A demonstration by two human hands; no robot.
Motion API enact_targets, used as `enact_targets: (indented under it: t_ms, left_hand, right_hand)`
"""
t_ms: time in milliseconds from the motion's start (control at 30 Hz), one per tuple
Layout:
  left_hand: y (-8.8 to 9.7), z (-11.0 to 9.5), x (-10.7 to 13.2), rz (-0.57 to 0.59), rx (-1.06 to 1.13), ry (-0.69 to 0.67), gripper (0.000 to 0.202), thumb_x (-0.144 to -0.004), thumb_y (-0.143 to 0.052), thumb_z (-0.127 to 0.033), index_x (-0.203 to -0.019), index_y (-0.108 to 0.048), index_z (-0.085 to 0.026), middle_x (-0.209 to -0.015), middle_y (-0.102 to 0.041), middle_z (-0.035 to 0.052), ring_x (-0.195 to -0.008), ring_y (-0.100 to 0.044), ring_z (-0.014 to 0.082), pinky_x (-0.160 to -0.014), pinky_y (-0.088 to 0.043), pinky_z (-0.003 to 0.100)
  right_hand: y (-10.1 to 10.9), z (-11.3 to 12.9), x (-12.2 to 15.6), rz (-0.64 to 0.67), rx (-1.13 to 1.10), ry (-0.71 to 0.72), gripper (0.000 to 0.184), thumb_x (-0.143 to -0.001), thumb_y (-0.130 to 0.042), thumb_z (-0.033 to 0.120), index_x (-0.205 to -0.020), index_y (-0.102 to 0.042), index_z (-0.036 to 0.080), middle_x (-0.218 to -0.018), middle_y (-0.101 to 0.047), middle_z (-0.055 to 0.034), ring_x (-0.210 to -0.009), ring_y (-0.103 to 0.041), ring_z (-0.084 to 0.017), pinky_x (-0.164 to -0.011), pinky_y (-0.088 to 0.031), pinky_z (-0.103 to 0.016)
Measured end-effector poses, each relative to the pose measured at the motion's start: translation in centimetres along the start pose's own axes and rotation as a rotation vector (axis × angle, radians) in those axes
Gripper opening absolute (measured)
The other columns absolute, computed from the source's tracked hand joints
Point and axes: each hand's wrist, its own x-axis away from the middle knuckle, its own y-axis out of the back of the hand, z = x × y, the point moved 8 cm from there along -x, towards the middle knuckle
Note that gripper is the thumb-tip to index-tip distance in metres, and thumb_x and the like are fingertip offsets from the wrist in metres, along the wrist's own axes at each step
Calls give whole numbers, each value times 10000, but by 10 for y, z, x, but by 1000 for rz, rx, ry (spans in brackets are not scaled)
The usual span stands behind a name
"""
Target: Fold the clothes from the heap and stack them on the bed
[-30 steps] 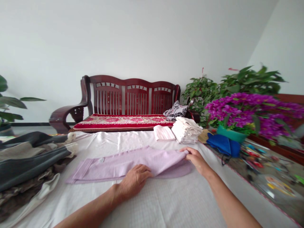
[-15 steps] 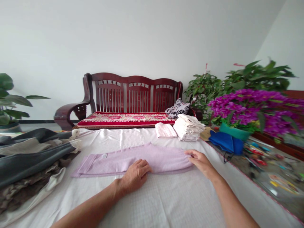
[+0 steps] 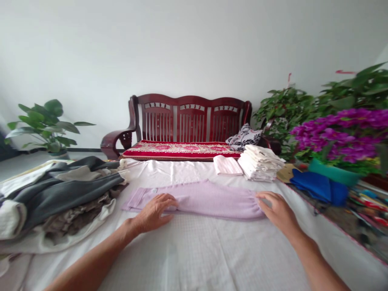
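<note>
Lilac ribbed garment (image 3: pixel 206 200) lies long and flat across the centre of the frame in the head view, on a white cloth (image 3: pixel 194 250), its wide banded end toward the left and its gathered end toward the right. The person's left hand (image 3: pixel 157 211), left of centre, rests its fingers on the garment's near edge, thumb parted from them. The right hand (image 3: pixel 277 212), right of centre, touches the gathered end with thumb and fingertips; whether they pinch the fabric cannot be told. Just behind the garment, right of centre, a striped folded cloth (image 3: pixel 228 165) sits beside a stack of white folded fabric (image 3: pixel 259 163). Dark and pale clothes (image 3: pixel 72 190) are heaped at the left, and a blue item (image 3: pixel 317 186) lies at the right.
</note>
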Motion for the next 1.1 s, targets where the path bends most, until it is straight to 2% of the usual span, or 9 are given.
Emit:
enact_targets:
  t_ms: [100, 233, 400, 633, 767, 867, 933, 1000, 1100]
  left_hand:
    - [12, 23, 22, 9, -71, 48, 392, -853, -558, -97, -1196, -658, -258, -1219, -649, 54, -1133, -602, 211, -1014, -453, 352]
    - [23, 44, 38, -6, -108, 79, 424, -816, -484, -15, -1123, -669, -241, -1200, -656, 47, -1128, -600, 196, -1021, -436, 329]
    - [33, 63, 50, -21, -141, 137, 391, -748, -435, 37, -951, -659, -212, -957, -662, 29, -942, -599, 181, -870, -445, 285]
    - [44, 66, 63, -30, -200, 157, 274, -811, -460, -6, -717, -620, -207, -835, -614, 33, -846, -521, 188, -767, -400, 276]
    - [39, 74, 67, 3, -63, 187, 259, -727, -466, -3, -721, -630, -203, -811, -635, 15, -834, -569, 167, -815, -428, 266]
    - [47, 96, 72, -111, 51, 354, 229, -757, -473, -66, -820, -649, -198, -814, -656, 3, -783, -600, 155, -769, -458, 247]
    - [59, 114, 78, -257, 39, 517, 224, -829, -462, -130, -906, -664, -189, -886, -684, 22, -829, -627, 168, -792, -476, 256]
    - [67, 125, 84, -343, -53, 666, 265, -892, -446, -183, -1027, -675, -175, -1025, -701, 68, -954, -645, 198, -885, -476, 290]
    - [65, 131, 85, -258, -229, 835, 342, -960, -445, -285, -1213, -639, -162, -1182, -675, 145, -1098, -634, 260, -969, -453, 355]
  right_hand:
    - [-11, 40, -2, 56, 41, 139, 340, -901, -494, 411, -1070, -725, 229, -1169, -723, -111, -1141, -636, -291, -1036, -479, -473]
    - [-49, 76, 6, 231, 139, 259, 444, -940, -493, 445, -1308, -647, 252, -1386, -636, -85, -1333, -525, -281, -1144, -387, -495]
    - [-77, 56, 20, 275, 312, 252, 489, -943, -451, 443, -1374, -610, 276, -1454, -589, -78, -1367, -497, -294, -1152, -354, -543]
    - [-81, 42, 23, 270, 331, 271, 521, -952, -435, 459, -1415, -573, 266, -1462, -583, -73, -1348, -524, -281, -1127, -391, -513]
    - [-81, 39, 23, 281, 323, 265, 518, -945, -450, 487, -1399, -585, 277, -1450, -595, -65, -1346, -529, -279, -1134, -391, -514]
    - [-82, 38, 20, 289, 312, 221, 508, -942, -449, 492, -1363, -616, 261, -1427, -613, -80, -1337, -537, -302, -1127, -396, -554]
    - [-85, 51, 17, 291, 278, 214, 501, -955, -437, 477, -1362, -619, 249, -1434, -605, -91, -1357, -517, -310, -1140, -385, -565]
    - [-91, 81, 15, 315, 216, 257, 500, -977, -416, 454, -1404, -586, 256, -1477, -565, -87, -1405, -465, -300, -1174, -352, -556]
    - [-111, 147, 13, 413, 112, 372, 510, -1004, -401, 438, -1480, -502, 285, -1551, -483, -60, -1467, -378, -270, -1216, -299, -539]
